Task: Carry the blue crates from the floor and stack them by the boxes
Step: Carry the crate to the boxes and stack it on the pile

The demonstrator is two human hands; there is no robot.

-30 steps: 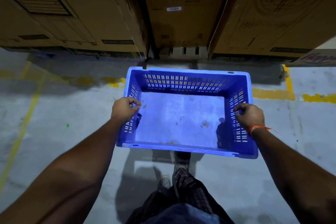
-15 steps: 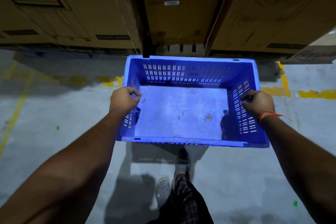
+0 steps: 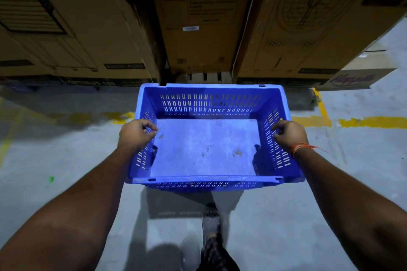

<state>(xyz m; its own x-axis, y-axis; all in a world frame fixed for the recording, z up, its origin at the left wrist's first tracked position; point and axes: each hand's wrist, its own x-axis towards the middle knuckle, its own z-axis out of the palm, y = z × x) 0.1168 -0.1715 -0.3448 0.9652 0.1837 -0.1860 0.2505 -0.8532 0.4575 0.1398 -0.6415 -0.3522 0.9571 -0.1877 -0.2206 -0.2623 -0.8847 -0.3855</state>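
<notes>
Both hands grip one blue crate (image 3: 207, 152) by its short sides: the left hand (image 3: 135, 135) curls its fingers over the left rim, the right hand (image 3: 289, 135) over the right rim. Held above the concrete floor (image 3: 66, 160), the crate sits just in front of the cardboard boxes (image 3: 198, 28). Empty, slotted and rigid, it likely carries light; those side rims look the surest hold. Fingertips inside the walls are hidden, and no other crates are in view.
</notes>
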